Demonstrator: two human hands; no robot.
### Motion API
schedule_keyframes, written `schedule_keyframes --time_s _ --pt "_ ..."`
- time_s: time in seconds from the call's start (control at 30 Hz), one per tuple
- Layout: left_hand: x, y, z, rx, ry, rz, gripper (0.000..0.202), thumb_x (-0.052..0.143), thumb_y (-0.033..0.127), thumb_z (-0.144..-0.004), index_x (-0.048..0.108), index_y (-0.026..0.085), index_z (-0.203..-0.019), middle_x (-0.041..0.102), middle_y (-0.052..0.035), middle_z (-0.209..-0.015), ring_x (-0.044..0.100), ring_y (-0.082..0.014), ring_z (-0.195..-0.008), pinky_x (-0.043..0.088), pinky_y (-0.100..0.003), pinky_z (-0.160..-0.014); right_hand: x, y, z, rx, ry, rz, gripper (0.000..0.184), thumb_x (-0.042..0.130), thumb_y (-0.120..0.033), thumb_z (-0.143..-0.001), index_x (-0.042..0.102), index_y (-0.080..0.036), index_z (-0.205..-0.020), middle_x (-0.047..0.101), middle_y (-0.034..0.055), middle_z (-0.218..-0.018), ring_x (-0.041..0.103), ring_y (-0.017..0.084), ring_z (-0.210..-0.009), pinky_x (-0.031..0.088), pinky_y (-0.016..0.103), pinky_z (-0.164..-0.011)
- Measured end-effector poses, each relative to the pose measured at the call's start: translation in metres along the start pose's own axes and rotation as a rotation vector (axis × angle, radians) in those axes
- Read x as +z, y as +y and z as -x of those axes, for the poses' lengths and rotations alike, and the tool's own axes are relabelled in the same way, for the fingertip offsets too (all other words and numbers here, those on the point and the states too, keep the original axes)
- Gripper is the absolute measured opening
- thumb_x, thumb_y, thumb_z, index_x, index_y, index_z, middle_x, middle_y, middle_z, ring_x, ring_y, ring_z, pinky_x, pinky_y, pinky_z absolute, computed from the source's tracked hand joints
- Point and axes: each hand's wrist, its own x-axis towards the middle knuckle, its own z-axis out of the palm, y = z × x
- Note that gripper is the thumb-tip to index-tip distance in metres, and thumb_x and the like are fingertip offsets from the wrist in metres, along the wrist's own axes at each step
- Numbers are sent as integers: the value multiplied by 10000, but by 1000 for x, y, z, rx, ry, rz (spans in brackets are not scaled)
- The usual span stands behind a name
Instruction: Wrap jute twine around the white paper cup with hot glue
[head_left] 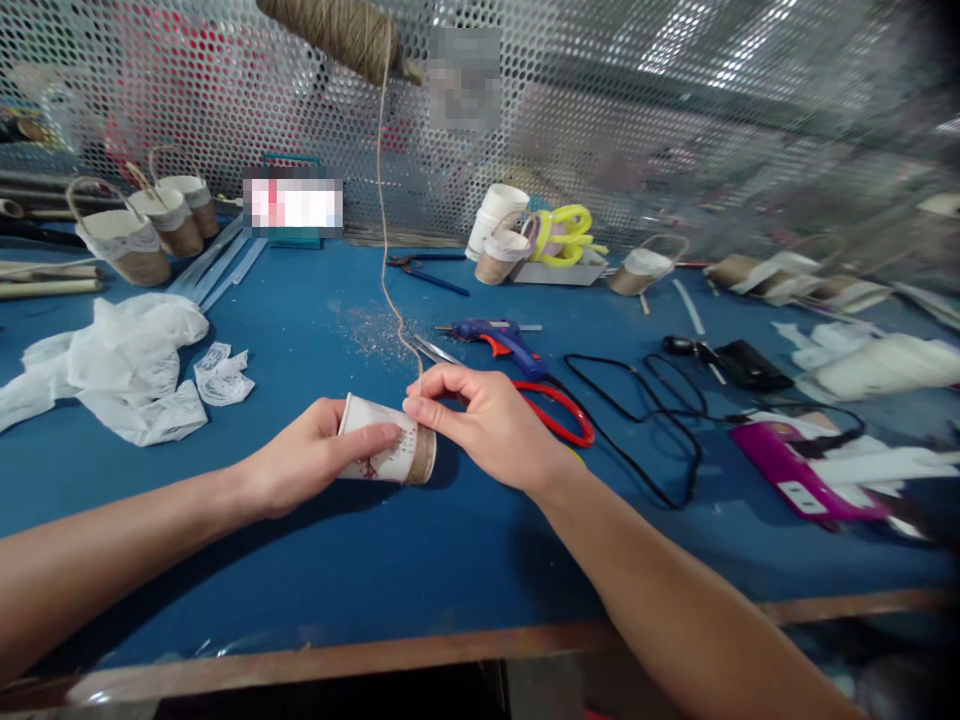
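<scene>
A printed white paper cup (pixel 379 462) lies on its side in my left hand (pixel 300 455), its base end facing right. Brown twine (pixel 424 460) is wound round the cup at that base end. My right hand (pixel 480 415) pinches the twine strand (pixel 385 250) between thumb and forefinger, close against the cup. From there the strand runs up to a large twine spool (pixel 337 35) hanging on the perforated metal wall. Scissors with red handles (pixel 562 412) lie partly hidden behind my right hand. A blue glue gun (pixel 502 338) rests just beyond them.
Several small twine-wrapped cup baskets (pixel 135 250) stand at the back left, others at the back. White lace (pixel 112 360) is heaped on the left. Blue pliers (pixel 431 270), a black cord (pixel 637 400) and a purple case (pixel 802 470) lie on the blue table (pixel 337 580).
</scene>
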Motion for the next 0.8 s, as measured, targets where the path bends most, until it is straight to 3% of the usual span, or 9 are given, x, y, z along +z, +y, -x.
schedule_keyframes --time_s 0.8 --pt "-1 1 2 70 -34 -26 147 600 247 -730 647 108 -744 624 3 -671 501 -90 -594 403 -198 -614 1 3 -2 96 3 -74 170 613 -328 -701 578 -161 -697 552 -5 -636 479 109 -589 382 250 -557"
